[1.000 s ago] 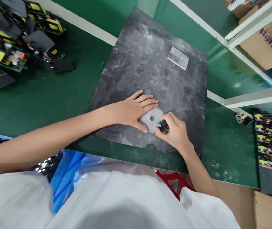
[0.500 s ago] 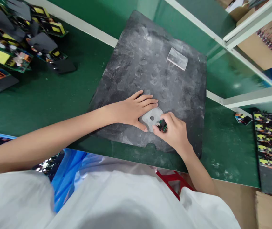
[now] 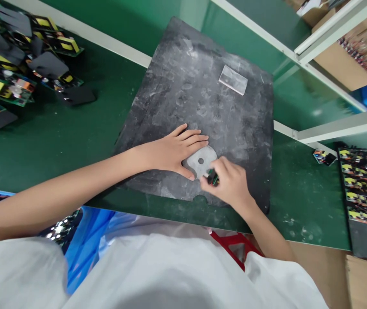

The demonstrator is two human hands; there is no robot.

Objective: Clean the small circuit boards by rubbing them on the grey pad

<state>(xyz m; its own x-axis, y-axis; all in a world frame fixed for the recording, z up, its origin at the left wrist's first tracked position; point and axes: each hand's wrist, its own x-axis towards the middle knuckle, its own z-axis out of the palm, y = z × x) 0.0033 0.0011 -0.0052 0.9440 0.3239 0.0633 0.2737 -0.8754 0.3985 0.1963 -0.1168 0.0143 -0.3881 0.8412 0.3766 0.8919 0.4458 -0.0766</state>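
A grey round disc (image 3: 201,160) with a small centre hole lies on a large dark smeared mat (image 3: 203,98). My left hand (image 3: 173,150) rests flat on the mat with fingers stretched out, its thumb and fingers touching the disc's left edge. Against the disc's lower right edge, my right hand (image 3: 230,182) pinches a small green circuit board (image 3: 213,177).
A clear plastic piece (image 3: 233,80) lies at the mat's far side. Circuit boards with black sheets (image 3: 19,56) are piled at the far left. A tray of more boards (image 3: 363,184) stands at the right, one loose board (image 3: 322,157) near it. White shelf rails (image 3: 331,124) cross behind.
My right hand has slid the small board a little left along the disc's edge. The left hand stays flat by the disc. The view has shifted slightly.
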